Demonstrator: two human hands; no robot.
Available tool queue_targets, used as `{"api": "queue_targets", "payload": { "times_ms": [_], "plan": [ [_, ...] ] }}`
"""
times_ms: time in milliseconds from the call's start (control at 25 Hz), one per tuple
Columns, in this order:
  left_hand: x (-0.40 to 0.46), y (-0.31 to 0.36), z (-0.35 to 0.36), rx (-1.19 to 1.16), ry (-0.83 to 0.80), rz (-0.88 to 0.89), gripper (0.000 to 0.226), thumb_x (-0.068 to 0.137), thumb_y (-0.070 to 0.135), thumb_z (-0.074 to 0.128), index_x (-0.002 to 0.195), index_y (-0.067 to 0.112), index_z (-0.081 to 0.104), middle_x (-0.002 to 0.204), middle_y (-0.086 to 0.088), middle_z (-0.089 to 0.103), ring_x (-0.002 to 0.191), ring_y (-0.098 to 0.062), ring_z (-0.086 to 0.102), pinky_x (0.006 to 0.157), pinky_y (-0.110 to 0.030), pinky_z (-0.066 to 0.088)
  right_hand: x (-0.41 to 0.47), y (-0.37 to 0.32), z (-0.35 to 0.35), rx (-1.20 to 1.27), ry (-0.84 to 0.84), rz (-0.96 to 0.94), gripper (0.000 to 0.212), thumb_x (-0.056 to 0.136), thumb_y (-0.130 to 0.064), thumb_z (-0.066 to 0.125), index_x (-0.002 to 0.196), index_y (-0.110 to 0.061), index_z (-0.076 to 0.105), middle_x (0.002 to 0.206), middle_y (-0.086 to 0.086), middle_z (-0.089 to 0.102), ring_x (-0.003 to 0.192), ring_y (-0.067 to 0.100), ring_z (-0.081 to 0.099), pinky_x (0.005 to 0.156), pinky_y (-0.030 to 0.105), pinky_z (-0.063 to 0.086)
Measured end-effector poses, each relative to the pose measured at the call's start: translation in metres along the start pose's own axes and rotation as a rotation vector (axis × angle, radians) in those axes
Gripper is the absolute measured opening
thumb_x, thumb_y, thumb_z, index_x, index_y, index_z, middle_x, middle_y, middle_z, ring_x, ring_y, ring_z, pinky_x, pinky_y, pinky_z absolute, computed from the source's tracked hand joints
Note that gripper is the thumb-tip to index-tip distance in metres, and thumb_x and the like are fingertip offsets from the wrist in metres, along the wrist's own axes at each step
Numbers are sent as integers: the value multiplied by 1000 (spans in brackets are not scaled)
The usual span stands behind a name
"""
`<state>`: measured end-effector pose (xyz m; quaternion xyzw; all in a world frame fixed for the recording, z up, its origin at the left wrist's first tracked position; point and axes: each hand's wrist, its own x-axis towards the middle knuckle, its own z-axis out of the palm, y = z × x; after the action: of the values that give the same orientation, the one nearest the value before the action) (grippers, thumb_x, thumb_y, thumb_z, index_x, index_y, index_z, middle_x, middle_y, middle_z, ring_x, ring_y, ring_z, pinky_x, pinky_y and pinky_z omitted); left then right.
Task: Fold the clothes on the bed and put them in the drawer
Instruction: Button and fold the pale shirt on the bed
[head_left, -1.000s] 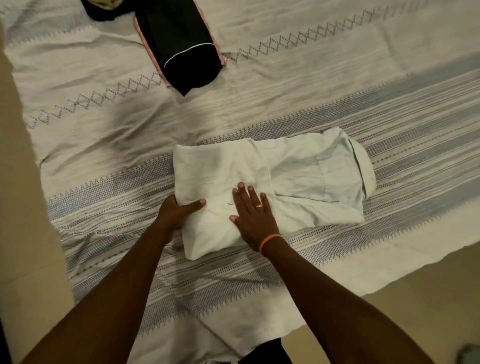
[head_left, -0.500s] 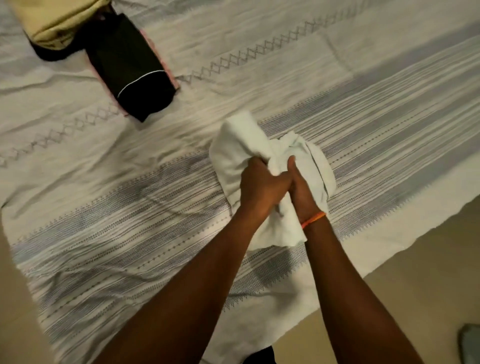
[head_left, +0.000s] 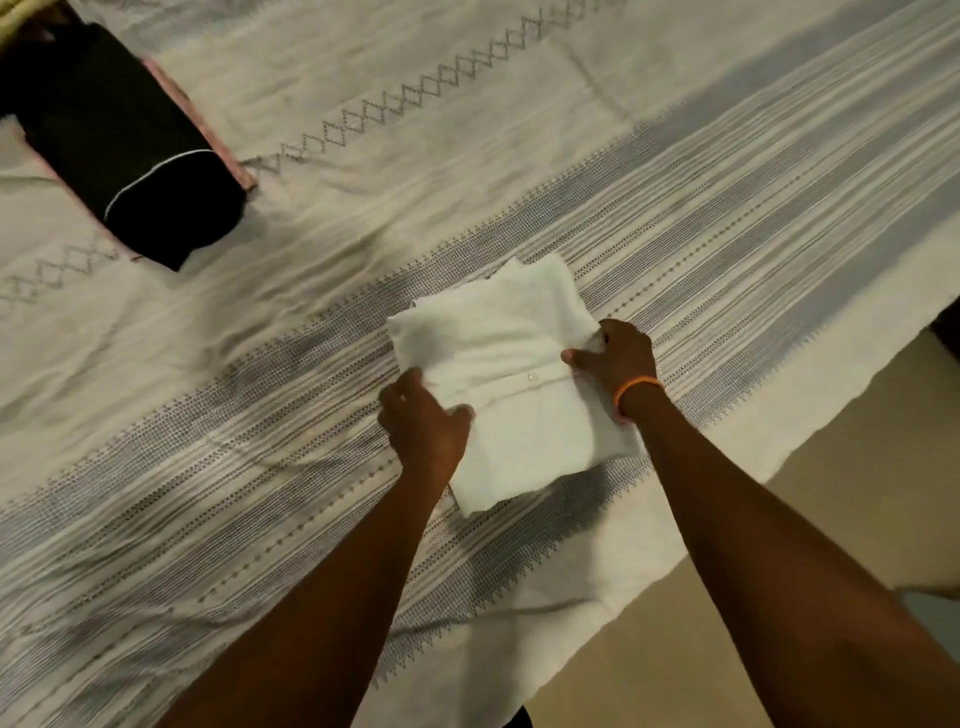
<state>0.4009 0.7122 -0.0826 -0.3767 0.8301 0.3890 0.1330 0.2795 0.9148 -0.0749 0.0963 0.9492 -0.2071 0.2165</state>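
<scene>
A white shirt (head_left: 511, 384), folded into a compact rectangle with a button placket showing, sits on the striped bedsheet (head_left: 727, 218) near the bed's front edge. My left hand (head_left: 423, 421) grips its left edge, thumb on top. My right hand (head_left: 615, 358), with an orange band at the wrist, grips its right edge with the fingers curled under the cloth. A shadow lies under the shirt's near corner. No drawer is in view.
A folded black garment (head_left: 130, 150) with white piping lies on a pink one (head_left: 176, 98) at the far left of the bed. A beige cloth (head_left: 10, 15) shows at the top left corner. Tan floor (head_left: 831, 519) lies to the right of the bed edge.
The shirt lay half folded and flat a second ago, then both hands bunched it together. Now it is a smaller folded rectangle, held at both sides.
</scene>
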Motion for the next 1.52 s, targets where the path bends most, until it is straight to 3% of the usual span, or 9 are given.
{"api": "queue_targets", "payload": {
  "times_ms": [200, 360, 600, 680, 800, 960, 1160, 1320, 1520],
  "plan": [
    [17, -3, 16, -681, -107, -384, 91, 57, 21, 95, 129, 0, 42, 127, -10, 55, 109, -23, 59, 96, -42, 52, -10, 1, 37, -229, 332, 51, 72, 79, -44, 70, 137, -13, 39, 137, 17, 39, 124, 40, 41, 99, 50, 35],
    [28, -10, 2, -850, -270, -359, 56, 51, 13, 93, 101, 2, 71, 98, -11, 75, 88, -31, 73, 83, -55, 57, -38, -13, 48, -252, 254, 5, 37, 93, -26, 55, 125, -8, 49, 124, 19, 49, 113, 42, 53, 87, 47, 44],
    [-19, 67, -83, -210, -14, 502, 45, 78, 19, 73, 120, 14, 59, 104, 7, 66, 91, -11, 63, 77, -22, 45, -86, -116, 30, 1099, -155, 407, 61, 86, -71, 46, 118, -21, 60, 116, 6, 62, 92, 22, 62, 86, 34, 49],
    [-38, 81, -122, 22, -53, 804, 64, 83, 16, 65, 143, 23, 44, 111, 3, 65, 98, -17, 60, 76, -23, 40, -96, -134, 8, 1623, -380, 358, 44, 88, -55, 49, 108, -19, 65, 95, 7, 68, 76, 21, 66, 71, 29, 52],
    [-52, 55, -165, 455, 117, 1105, 83, 77, 4, 56, 152, 29, 29, 94, -2, 56, 79, -24, 55, 62, -35, 40, -115, -129, -6, 1948, -566, 202, 64, 93, -60, 38, 118, -10, 68, 121, 15, 67, 104, 33, 67, 83, 48, 57],
    [-53, -43, -157, 688, 186, 1067, 81, 64, -7, 61, 140, 16, 49, 91, -5, 59, 75, -24, 56, 58, -37, 44, -130, -90, 32, 1647, -688, 386, 85, 84, -75, 48, 137, -8, 54, 139, 17, 55, 126, 37, 54, 106, 57, 40],
    [-63, -175, -107, 676, -154, 896, 80, 51, -1, 77, 127, 6, 53, 114, -14, 63, 101, -31, 61, 85, -44, 55, -149, -62, 107, 714, -360, 427, 39, 76, -45, 65, 83, -6, 70, 91, 18, 69, 78, 28, 63, 66, 32, 51],
    [-36, -182, -115, 464, 71, 799, 49, 73, -3, 56, 121, 3, 62, 124, -17, 63, 114, -35, 59, 102, -45, 44, -142, -74, 112, 820, -156, 369, 65, 90, -73, 38, 93, -15, 68, 77, 2, 65, 67, 19, 60, 57, 26, 47],
    [25, -151, -137, -47, -76, 24, 92, 84, 37, 73, 151, 0, 21, 155, -17, 29, 141, -35, 31, 117, -44, 25, -117, -76, 136, 591, -194, 104, 90, 61, -77, 74, 129, -22, 53, 123, -2, 65, 112, 14, 63, 92, 34, 53]
  ]
}}
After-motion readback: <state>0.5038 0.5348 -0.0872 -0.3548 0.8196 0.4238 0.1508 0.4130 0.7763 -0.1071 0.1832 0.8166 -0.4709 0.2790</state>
